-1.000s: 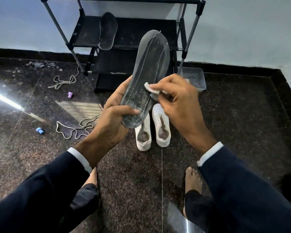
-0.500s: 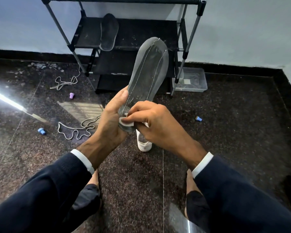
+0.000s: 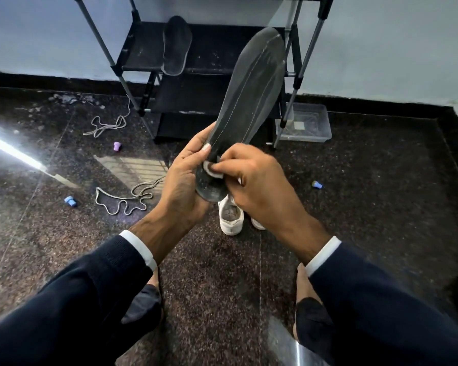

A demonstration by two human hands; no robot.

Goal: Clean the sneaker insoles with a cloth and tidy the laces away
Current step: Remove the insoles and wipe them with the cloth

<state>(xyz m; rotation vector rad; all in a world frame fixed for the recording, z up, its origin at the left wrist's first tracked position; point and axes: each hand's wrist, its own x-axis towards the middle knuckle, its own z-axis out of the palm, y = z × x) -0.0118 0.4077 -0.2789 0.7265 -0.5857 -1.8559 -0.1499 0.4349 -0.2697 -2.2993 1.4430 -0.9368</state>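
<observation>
Dark speckled floor [image 3: 368, 207] carries 2 white sneakers [image 3: 232, 216] and 2 loose laces [image 3: 124, 199]. Above them, the left hand [image 3: 183, 186] grips a grey insole [image 3: 246, 101] at its heel while the right hand [image 3: 254, 186] pinches a small cloth [image 3: 211, 172] against it. A second insole [image 3: 175, 46] lies on the black shoe rack [image 3: 140, 52].

A home corner: a black shoe rack [image 3: 196, 83] at 12 o'clock stands on dark speckled stone floor [image 3: 368, 207] against a pale wall [image 3: 394, 48].

Cloth [image 3: 212, 172] and right hand [image 3: 251, 186] now at heel.
</observation>
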